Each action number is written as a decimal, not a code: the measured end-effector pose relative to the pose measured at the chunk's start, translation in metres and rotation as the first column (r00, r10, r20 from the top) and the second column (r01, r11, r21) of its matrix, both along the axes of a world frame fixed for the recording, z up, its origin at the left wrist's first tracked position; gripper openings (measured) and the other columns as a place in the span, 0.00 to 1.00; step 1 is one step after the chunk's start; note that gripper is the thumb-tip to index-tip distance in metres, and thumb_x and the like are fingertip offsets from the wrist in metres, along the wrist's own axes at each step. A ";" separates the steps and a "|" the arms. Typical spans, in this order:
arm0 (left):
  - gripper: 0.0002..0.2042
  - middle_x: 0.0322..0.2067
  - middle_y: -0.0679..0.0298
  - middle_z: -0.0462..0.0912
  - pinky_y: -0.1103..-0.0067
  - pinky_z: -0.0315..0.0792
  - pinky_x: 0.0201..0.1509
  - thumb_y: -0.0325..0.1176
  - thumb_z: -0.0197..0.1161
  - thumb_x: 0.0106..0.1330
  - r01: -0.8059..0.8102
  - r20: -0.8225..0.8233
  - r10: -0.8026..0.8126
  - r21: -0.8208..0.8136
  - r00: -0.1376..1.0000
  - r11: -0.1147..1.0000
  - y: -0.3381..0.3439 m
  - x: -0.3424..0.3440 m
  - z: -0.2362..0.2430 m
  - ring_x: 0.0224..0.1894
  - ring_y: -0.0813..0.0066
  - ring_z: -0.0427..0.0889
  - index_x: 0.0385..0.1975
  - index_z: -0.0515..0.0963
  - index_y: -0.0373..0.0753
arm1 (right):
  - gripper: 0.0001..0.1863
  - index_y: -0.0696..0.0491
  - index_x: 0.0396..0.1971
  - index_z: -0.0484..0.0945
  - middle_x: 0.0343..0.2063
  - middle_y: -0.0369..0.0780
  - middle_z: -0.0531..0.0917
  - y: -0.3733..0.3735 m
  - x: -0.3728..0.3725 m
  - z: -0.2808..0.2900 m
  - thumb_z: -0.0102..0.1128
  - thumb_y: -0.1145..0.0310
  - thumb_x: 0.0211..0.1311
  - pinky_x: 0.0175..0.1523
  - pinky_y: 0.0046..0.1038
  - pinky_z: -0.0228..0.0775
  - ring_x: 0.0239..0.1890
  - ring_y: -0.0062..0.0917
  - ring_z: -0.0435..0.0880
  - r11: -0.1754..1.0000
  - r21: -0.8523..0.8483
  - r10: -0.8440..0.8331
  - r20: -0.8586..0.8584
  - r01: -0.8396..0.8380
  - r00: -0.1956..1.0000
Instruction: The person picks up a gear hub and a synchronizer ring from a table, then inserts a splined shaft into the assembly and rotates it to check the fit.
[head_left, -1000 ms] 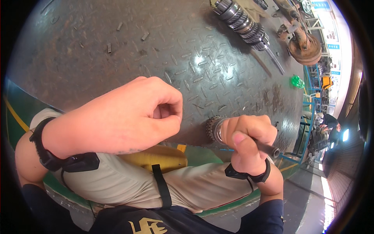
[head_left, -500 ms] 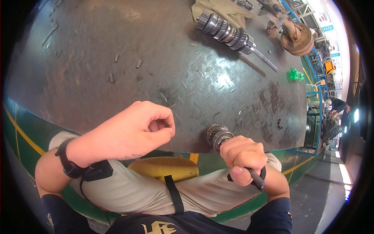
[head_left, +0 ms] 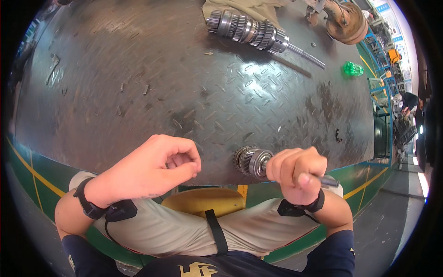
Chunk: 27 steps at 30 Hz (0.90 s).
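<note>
Clamping round a geared shaft (head_left: 258, 162), the right hand (head_left: 297, 171) sits apart from the loosely curled left hand (head_left: 147, 167).

Worn on the head, the fisheye camera is looking down from near above the hands (head_left: 145, 171), which are showing just below mid-frame, while the counter (head_left: 152, 60) is filling the frame's upper part.

gold shirt lettering (head_left: 197, 270) cut off, illegible posters (head_left: 390, 19)
</note>
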<state>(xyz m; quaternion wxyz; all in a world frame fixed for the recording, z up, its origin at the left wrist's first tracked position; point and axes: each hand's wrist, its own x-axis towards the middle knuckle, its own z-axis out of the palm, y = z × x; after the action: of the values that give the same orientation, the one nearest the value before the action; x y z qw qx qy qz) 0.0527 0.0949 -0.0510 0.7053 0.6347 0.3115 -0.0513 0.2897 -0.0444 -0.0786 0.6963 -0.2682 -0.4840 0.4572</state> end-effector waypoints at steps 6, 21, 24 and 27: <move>0.04 0.29 0.63 0.82 0.82 0.73 0.40 0.24 0.56 0.64 0.009 -0.030 -0.009 0.004 1.000 1.000 0.003 0.002 0.003 0.33 0.78 0.81 0.32 0.77 0.31 | 0.19 0.56 0.09 0.55 0.07 0.36 0.61 0.004 0.003 0.008 0.48 0.74 0.57 0.17 0.27 0.46 0.09 0.21 0.53 0.994 -0.104 -0.020 0.004 0.020 1.000; 0.05 0.30 0.62 0.83 0.80 0.73 0.42 0.23 0.55 0.62 -0.010 0.016 0.010 -0.002 1.000 1.000 0.000 -0.018 0.000 0.34 0.77 0.81 0.33 0.78 0.31 | 0.18 0.53 0.10 0.54 0.07 0.32 0.59 0.037 0.000 0.020 0.45 0.77 0.58 0.17 0.22 0.42 0.11 0.14 0.52 0.875 -0.483 -0.015 -0.103 -0.037 0.995; 0.05 0.30 0.62 0.83 0.81 0.73 0.43 0.23 0.55 0.62 -0.045 0.012 0.046 -0.022 0.999 0.999 0.002 -0.023 0.002 0.35 0.78 0.81 0.32 0.78 0.31 | 0.19 0.53 0.09 0.54 0.08 0.30 0.58 0.045 -0.015 0.028 0.46 0.78 0.58 0.16 0.22 0.42 0.12 0.11 0.52 0.826 -0.564 -0.034 -0.020 0.017 0.999; 0.05 0.30 0.62 0.82 0.81 0.73 0.43 0.23 0.55 0.62 -0.056 0.033 0.057 -0.013 0.998 0.998 0.002 -0.028 0.003 0.35 0.78 0.80 0.32 0.78 0.31 | 0.19 0.55 0.10 0.51 0.10 0.28 0.53 0.051 -0.020 0.025 0.46 0.80 0.56 0.19 0.25 0.39 0.17 0.09 0.50 0.808 -0.576 0.021 0.239 0.124 0.971</move>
<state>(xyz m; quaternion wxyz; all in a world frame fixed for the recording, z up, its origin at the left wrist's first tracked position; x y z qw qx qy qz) 0.0252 0.0973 -0.0477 0.7155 0.6220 0.3172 -0.0225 0.2699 0.0065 -0.0532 0.5297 -0.5349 -0.3902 0.5301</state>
